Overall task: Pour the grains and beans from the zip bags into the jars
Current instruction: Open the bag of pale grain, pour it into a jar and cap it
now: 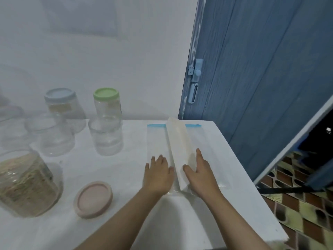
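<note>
L hand [158, 175] flat, fingers straight, pressing bag [156, 141]; R hand [199, 173] fingers straight against raised fold [180, 147] betw. thumbs

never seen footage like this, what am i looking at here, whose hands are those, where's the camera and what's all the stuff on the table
There is no machine here. A person wears a wide-angle camera on the head, looking forward and down, so the two bare arms reaching in from the bottom are their own.

The left hand lies flat on a clear zip bag with a blue seal strip, spread on the white table. The right hand rests against a raised fold of bag standing up along the middle; whether that is the same bag or a second one is hard to tell.

To the left stand a jar filled with grain, its lid off, and a pink lid lying beside it. Behind are empty clear jars, two stacks topped with a green lid and a pale blue lid. A blue door is on the right.
</note>
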Motion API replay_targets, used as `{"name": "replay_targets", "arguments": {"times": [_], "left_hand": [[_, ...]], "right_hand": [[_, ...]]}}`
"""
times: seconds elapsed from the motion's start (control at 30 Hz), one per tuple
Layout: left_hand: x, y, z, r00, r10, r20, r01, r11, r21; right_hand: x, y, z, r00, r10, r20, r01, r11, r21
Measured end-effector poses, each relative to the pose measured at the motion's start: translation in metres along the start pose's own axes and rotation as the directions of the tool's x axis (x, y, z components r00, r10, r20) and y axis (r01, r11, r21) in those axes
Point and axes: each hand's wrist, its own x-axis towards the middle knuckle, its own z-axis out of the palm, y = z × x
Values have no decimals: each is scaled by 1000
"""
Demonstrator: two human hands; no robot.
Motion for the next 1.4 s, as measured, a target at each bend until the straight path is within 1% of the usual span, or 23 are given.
{"name": "replay_targets", "arguments": {"times": [0.07,0.1,0.2,0.27,0.37,0.5,0.57,0.67,0.73,0.8,0.87,0.93,1.0,1.07,1.13,1.2,1.3,1.37,1.4], "left_hand": [[1,-6,11,1000,-20,-4,20,991,135],[3,-10,14,1000,-23,-12,25,984,176],[8,-13,17,999,-36,-19,39,977,210],[12,-13,14,999,-32,-22,36,974,225],[21,-16,10,998,-26,-50,38,963,266],[28,-23,8,998,-15,-58,29,966,256],[24,-25,6,998,18,-67,-1,970,244],[11,-32,-3,994,53,-94,-37,986,160],[-4,-38,-18,990,39,-133,-34,999,35],[-26,-46,-39,979,25,-205,-43,995,-85],[-53,-56,-65,951,16,-310,-64,987,-148],[-82,-69,-92,913,3,-407,-85,979,-183],[-109,-84,-119,882,3,-470,-94,981,-171],[-131,-102,-142,861,-3,-509,-72,989,-128],[-146,-123,-160,855,-22,-519,-23,997,-80],[-156,-146,-175,861,-58,-505,41,998,-44],[-165,-181,-190,876,-120,-466,147,989,21],[-168,-199,-195,890,-129,-437,151,988,17],[-170,-207,-196,898,-118,-423,126,992,-9]], "right_hand": [[3,1,2,999,-35,-3,34,985,-168],[6,2,3,999,-43,0,42,966,-253],[17,5,11,998,-69,-10,59,912,-405],[27,3,14,996,-93,-17,75,888,-453],[44,-2,16,995,-98,-7,83,881,-466],[54,-6,19,995,-101,9,92,868,-487],[53,-7,20,995,-97,9,89,862,-499],[39,-10,18,993,-116,-38,84,879,-470],[20,-15,18,973,-208,-98,154,907,-392],[-2,-26,21,954,-269,-134,236,947,-217],[-21,-42,28,946,-294,-135,291,956,-48],[-35,-61,38,935,-345,-86,346,938,-6],[-45,-80,50,920,-390,-31,391,920,27],[-51,-100,65,904,-426,12,425,904,48],[-55,-115,84,894,-441,76,440,897,24],[-59,-127,106,902,-384,195,400,916,-45],[-70,-134,142,896,-194,398,302,925,-229],[-79,-136,166,889,-99,447,286,883,-372],[-83,-136,177,898,-82,432,289,849,-441]]}}
